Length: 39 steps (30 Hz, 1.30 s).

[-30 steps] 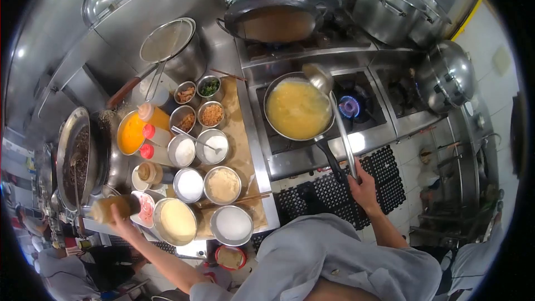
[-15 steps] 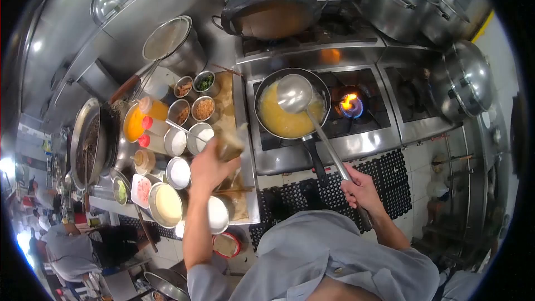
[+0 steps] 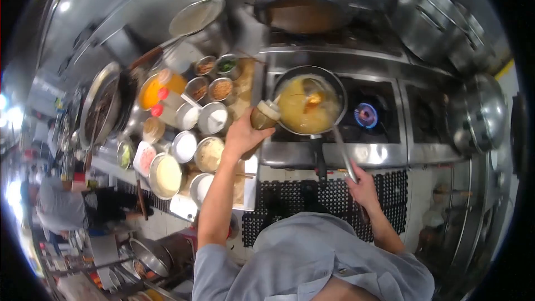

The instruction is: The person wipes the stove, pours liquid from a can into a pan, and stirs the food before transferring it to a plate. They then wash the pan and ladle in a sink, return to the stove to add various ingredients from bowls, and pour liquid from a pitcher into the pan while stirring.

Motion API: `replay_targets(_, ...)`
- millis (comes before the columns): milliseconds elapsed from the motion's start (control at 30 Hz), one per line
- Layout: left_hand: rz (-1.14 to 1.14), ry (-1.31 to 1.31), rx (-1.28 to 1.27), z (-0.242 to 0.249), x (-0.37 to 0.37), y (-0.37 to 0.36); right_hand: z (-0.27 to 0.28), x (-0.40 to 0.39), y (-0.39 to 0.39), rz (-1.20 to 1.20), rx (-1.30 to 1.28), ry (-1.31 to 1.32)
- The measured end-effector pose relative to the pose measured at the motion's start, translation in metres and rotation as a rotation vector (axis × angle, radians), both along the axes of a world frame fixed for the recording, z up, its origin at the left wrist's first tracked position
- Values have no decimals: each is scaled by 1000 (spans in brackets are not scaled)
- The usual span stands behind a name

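My left hand is wrapped round a squeeze bottle with brown contents, its pale nozzle pointing toward the left edge of a frying pan. Yellow liquid fills much of the pan, with an orange-brown patch near its middle. My right hand grips the long handle of a metal ladle. The ladle's bowl lies in the pan, partly hidden by liquid. The pan's black handle points toward me, untouched by either hand.
A lit burner stands right of the pan. Behind is a large wok; tall pots stand at the back right. Several ingredient bowls and a strainer-topped pot are at left. Another person is far left.
My left hand has brought the bottle right, from beside the bowls to the pan's edge. The ladle's bowl has gone down into the liquid. The view has shifted somewhat.
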State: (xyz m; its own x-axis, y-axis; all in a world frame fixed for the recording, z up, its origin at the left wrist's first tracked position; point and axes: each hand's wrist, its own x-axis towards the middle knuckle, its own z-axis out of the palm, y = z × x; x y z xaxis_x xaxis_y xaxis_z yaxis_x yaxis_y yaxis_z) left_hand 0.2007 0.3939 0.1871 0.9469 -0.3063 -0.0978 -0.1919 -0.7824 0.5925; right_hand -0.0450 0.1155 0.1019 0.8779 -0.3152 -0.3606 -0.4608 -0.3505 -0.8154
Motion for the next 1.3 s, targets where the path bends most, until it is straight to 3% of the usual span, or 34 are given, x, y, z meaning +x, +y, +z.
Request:
replay_targets(67,51,-65,-339,-2,0,30,-14,1,4,54,-268,-171)
replay_targets(133,124,25,-582,31,-14,69,-34,1,11,69,-428,-366)
replay_targets(233,197,-140,-798,56,-33,128,-38,-1,24,78,-399,-411)
replay_targets(300,311,-194,-866,69,-42,172,-19,-3,39,-195,75,7)
replay_targets(333,401,-192,-786,90,-51,192,-14,-2,47,-183,66,10)
replay_targets(367,427,-281,-665,91,-48,219,-11,-3,54,-241,272,-20)
replay_targets(400,403,-299,-712,96,-47,243,-5,-4,61,-302,477,-53)
replay_targets(467,528,-448,-640,87,-39,286,19,7,74,-324,520,-27)
replay_targets(533,653,-492,-489,88,-30,313,30,9,79,-430,840,-18)
replay_targets(567,666,-525,-490,80,-20,328,31,10,77,-425,966,-39)
replay_targets(667,677,-591,-513,23,21,377,41,13,87,-434,981,-39)
replay_targets(733,698,-640,-446,-11,51,396,57,18,98,-425,824,-16)
replay_targets(800,719,-490,-490,-23,64,393,79,18,102,-373,686,11)
replay_targets(833,653,-499,-535,-52,81,404,85,16,108,-402,635,-52)
replay_targets(867,761,-453,-400,-54,81,396,104,19,112,-396,598,-25)
replay_targets(967,618,-490,-383,-81,88,395,118,11,101,-438,509,-76)
replay_targets(1100,631,-402,-274,-106,86,392,141,3,106,-474,343,-160)
replay_targets(1233,619,-366,-271,-113,76,383,126,-12,98,-372,77,-307)
replay_targets(1300,638,-350,-264,-111,67,379,107,-10,111,-402,79,-344)
